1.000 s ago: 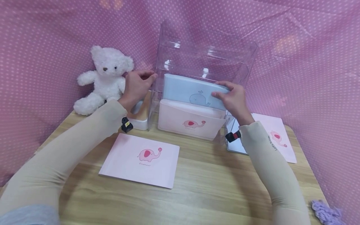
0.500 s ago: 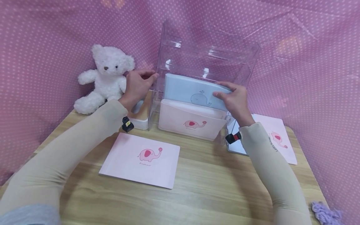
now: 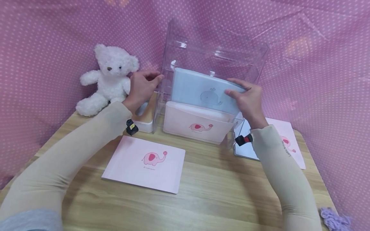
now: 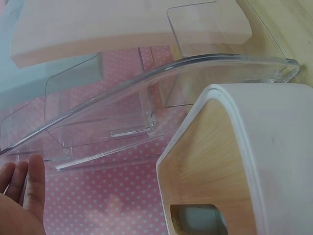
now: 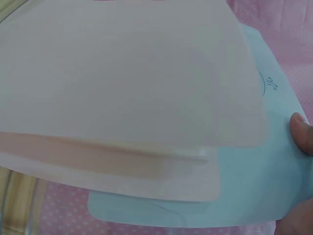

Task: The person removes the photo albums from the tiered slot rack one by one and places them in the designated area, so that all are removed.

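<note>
My right hand [image 3: 250, 101] pinches the upper right corner of a light blue notebook [image 3: 189, 86] with a whale drawing, thumb on its front. The notebook stands tilted in a clear plastic rack [image 3: 242, 53], behind a pink elephant notebook [image 3: 177, 122] that hides its lower part. In the right wrist view the pink notebook's covers [image 5: 132, 73] stand slightly apart in front of the blue one. With thumb and fingertips, my left hand [image 3: 141, 88] grips the rack's left side panel; in the left wrist view its fingers [image 4: 35, 188] reach that panel's edge.
Another pink elephant notebook [image 3: 144, 175] lies flat in front. A white teddy bear [image 3: 111, 77] and a white box with a wooden face [image 3: 144, 126] stand left of the rack. Right of it lie a pale blue notebook [image 3: 244, 149] and a pink one [image 3: 292, 134]. Purple yarn [image 3: 335, 219] lies at bottom right.
My right hand has raised the blue notebook and shifted it slightly right, so more of it shows above the pink one. My left hand has stayed on the rack.
</note>
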A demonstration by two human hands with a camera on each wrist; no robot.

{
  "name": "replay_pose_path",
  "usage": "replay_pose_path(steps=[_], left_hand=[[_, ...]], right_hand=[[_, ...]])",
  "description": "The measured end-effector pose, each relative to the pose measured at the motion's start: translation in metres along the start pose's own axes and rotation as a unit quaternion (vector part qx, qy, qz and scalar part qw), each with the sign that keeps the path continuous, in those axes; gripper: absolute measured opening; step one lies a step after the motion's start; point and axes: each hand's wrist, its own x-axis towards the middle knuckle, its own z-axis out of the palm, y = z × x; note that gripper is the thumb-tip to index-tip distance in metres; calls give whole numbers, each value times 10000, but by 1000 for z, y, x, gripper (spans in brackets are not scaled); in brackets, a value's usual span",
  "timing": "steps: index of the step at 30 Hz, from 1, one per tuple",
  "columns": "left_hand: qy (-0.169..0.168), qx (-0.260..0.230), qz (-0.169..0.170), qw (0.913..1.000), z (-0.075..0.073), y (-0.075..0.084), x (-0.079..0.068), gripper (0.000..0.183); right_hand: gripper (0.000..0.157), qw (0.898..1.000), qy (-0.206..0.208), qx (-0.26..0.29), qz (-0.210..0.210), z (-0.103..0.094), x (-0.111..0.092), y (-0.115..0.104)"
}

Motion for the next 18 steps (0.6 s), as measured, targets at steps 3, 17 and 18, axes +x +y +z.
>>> replay_pose_path(steps=[3, 17, 18], left_hand=[[-9, 0, -3, 10000, 1, 0, 0, 31], [-40, -11, -33, 10000, 0, 0, 1, 31], [-43, -6, -33, 10000, -1, 0, 2, 31]], right_hand=[[35, 9999, 78, 68, 23, -4, -1, -4], [34, 9891, 895, 1150, -208, -37, 6, -28], [34, 9856, 959, 1372, -231, -39, 6, -30]])
